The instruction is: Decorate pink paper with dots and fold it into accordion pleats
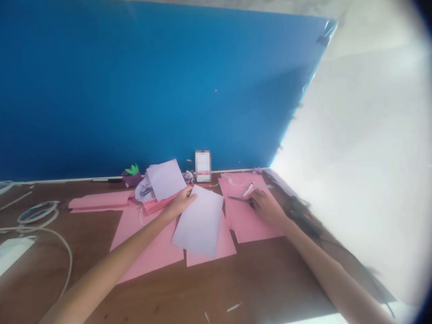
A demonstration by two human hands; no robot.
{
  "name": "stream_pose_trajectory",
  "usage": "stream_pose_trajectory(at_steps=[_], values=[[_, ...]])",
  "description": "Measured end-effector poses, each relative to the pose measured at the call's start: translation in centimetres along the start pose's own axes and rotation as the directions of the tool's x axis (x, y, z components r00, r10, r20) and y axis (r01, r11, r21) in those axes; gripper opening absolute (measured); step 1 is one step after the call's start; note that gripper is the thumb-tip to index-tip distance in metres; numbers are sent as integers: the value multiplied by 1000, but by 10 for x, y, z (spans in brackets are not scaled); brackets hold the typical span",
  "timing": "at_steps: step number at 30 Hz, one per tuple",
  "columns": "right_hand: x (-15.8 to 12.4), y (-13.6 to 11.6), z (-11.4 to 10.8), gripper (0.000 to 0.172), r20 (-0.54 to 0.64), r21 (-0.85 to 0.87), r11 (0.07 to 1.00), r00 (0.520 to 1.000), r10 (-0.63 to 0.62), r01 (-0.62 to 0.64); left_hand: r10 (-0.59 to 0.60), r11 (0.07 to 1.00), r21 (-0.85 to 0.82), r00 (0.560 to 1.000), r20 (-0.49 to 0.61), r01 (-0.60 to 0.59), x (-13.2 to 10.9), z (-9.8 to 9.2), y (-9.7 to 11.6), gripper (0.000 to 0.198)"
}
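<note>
My left hand (pixel 183 199) pinches the upper left edge of a lavender sheet of paper (pixel 199 222), which slants over pink sheets. On the right, my right hand (pixel 265 204) is closed at the near end of a slim dark tool (pixel 239 199); I cannot tell if it is a pencil or scissors. That tool lies over a pink sheet (pixel 249 225). Just beyond my right fingers is a white marker (pixel 249 188) with a red mark. Another lavender sheet (pixel 167 180) rests on crumpled lavender paper (pixel 144 190), left of my left hand.
A phone (pixel 203 166) leans against the blue board (pixel 168 90). At left lie folded pink paper (pixel 101 201), a purple and green paper piece (pixel 132 174), a black pen (pixel 107 180) and a coiled white cable (pixel 38 213). A dark corded tool (pixel 305 216) sits beyond my right arm.
</note>
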State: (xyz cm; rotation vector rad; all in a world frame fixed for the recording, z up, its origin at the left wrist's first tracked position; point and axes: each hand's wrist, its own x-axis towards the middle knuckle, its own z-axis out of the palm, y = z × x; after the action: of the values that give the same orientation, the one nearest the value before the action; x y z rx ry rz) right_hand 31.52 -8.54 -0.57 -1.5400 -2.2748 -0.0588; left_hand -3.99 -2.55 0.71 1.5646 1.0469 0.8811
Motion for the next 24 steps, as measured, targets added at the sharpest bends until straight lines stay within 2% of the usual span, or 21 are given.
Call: stream_pose_trajectory(at_steps=[3, 6, 11, 14, 20, 24], values=[[-10, 0, 5, 27, -38, -60, 998, 999, -8, 6, 34, 999, -1, 999, 10, -34, 8, 8, -1, 39], [-12, -1, 4, 26, 6, -127, 991, 999, -34, 34, 73, 997, -36, 995, 62, -71, 9, 15, -3, 37], [-13, -2, -2, 40, 62, -101, 995, 998, 13, -6, 91, 995, -51, 990, 108, -86, 5, 17, -7, 32], [-14, -1, -3, 36, 62, -97, 995, 997, 46, -40, 88, 996, -41, 991, 96, -84, 5, 17, -10, 32], [-11, -8, 0, 34, 86, -248, 965, 990, 111, -87, 71, 997, -23, 997, 37, -70, 9, 18, -12, 27], [-10, -18, 4, 34, 21, -294, 948, 991, 133, -121, 35, 998, -47, 998, 42, -33, 9, 17, -9, 33]])
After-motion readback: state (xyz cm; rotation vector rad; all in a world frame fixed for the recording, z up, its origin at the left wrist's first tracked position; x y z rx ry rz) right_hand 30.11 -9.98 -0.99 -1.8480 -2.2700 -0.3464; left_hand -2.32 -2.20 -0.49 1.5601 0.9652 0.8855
